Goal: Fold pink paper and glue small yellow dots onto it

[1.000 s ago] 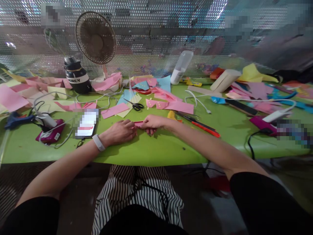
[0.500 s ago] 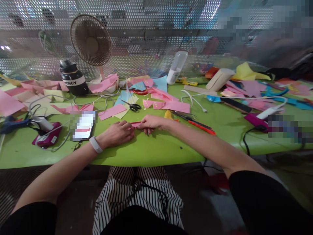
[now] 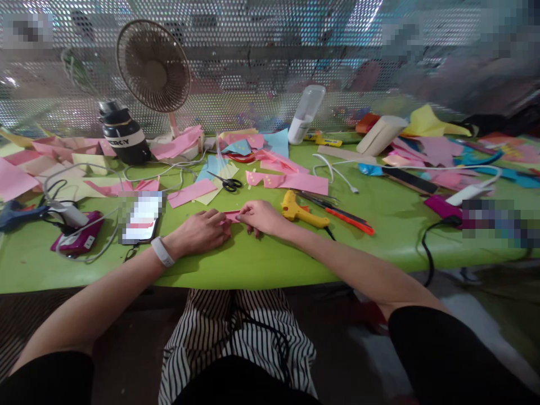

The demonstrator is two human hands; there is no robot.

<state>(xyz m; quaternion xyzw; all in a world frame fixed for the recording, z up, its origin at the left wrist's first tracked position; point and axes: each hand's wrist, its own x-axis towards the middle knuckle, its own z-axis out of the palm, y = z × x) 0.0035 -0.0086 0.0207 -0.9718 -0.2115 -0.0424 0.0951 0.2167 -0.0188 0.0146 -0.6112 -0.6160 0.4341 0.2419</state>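
Note:
A small piece of pink paper (image 3: pixel 232 216) lies on the green table between my hands, partly covered by fingers. My left hand (image 3: pixel 203 230) rests over its left end, fingers curled and pressing it down. At the right end my right hand (image 3: pixel 259 218) pinches the paper's edge between thumb and fingertips. A yellow hot glue gun (image 3: pixel 301 211) lies just right of my right hand. Behind my hands are black scissors (image 3: pixel 228 182) and a pink paper strip with small yellow shapes (image 3: pixel 265 179).
A phone (image 3: pixel 143 216) and a purple power strip (image 3: pixel 78 235) sit at the left. An orange-handled cutter (image 3: pixel 350 221) lies at the right. Farther back stand a black bottle (image 3: pixel 122 135), a fan (image 3: pixel 154 70) and a clear bottle (image 3: pixel 307 115), among cables and coloured paper.
My right hand and forearm have shifted slightly down, uncovering more of the yellow glue gun. My left hand stays on the pink paper.

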